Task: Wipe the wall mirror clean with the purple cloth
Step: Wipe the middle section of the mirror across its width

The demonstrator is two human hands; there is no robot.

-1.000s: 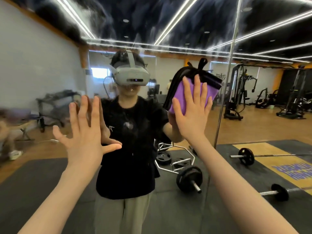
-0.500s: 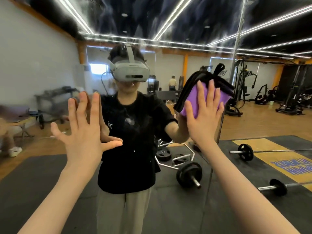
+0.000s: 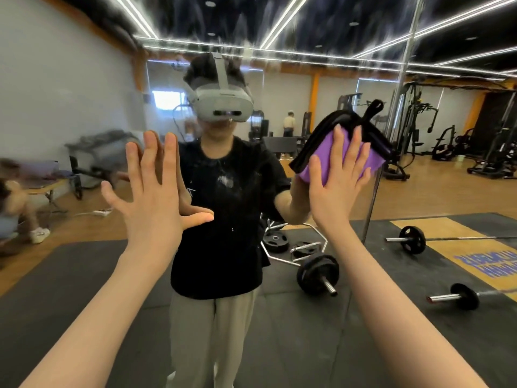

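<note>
Pressing the purple cloth (image 3: pixel 340 161) flat against the wall mirror (image 3: pixel 307 331) w/ the right hand (image 3: pixel 334 183), fingers straight and spread over it, so no real grip, just palm pressure. The cloth sat at about head height, right next to the vertical seam (image 3: pixel 372 203) between mirror panels, w/ a black edge and hanging loop poking out above the fingertips. Left hand (image 3: pixel 152 191) was up too, fingers splayed wide, holding nothing; couldn't tell if it was actually touching the glass or just hovering close to it.

So imo this was mid-wipe, upper part of the pane. There were still whitish speckles on the glass approx. over the reflected black shirt (image 3: pixel 223 219) and streaky smears up near the reflected ceiling lights (image 3: pixel 282 15), so plenty left to do. Next move prob needs steady pressure and a sweep back left/down over those spots w/o letting the cloth slide out from under the open palm.

Vs. half a sec earlier: cloth and right hand looked slightly further right, towards the seam; a full sec back they sat more left. Left hand barely changed.
</note>
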